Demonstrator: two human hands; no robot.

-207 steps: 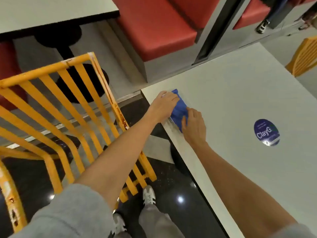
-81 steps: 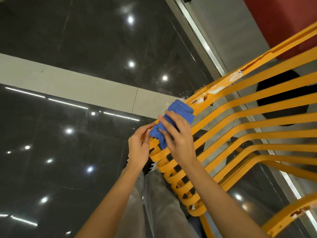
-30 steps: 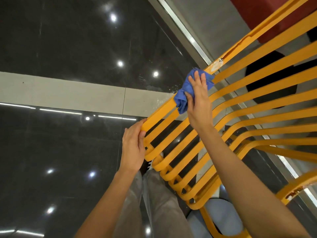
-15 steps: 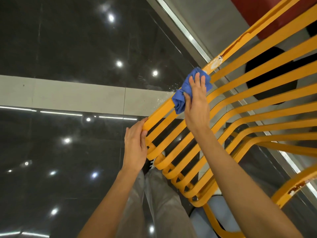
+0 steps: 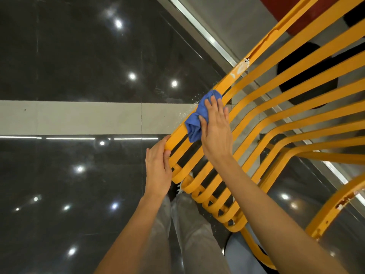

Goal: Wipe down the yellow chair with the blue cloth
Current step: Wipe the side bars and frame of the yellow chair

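Note:
The yellow chair [image 5: 276, 107] is a frame of curved slats that fills the right half of the view. Its outer rail has chipped, whitish paint higher up. The blue cloth [image 5: 194, 120] is bunched on that outer rail. My right hand [image 5: 216, 127] lies flat on the cloth with straight fingers and presses it against the rail. My left hand [image 5: 159, 169] rests on the rail's lower end just below the cloth, thumb on the rail's edge; its fingers look nearly straight.
Glossy black floor tiles [image 5: 69, 56] with a pale grey strip [image 5: 79, 117] lie to the left. A metal floor rail [image 5: 209, 34] runs diagonally behind the chair. A black round table base [image 5: 308, 76] shows through the slats. My legs and shoes are below.
My right hand has slid the blue cloth down the outer rail toward my left hand. The left hand has stayed on the rail's lower end.

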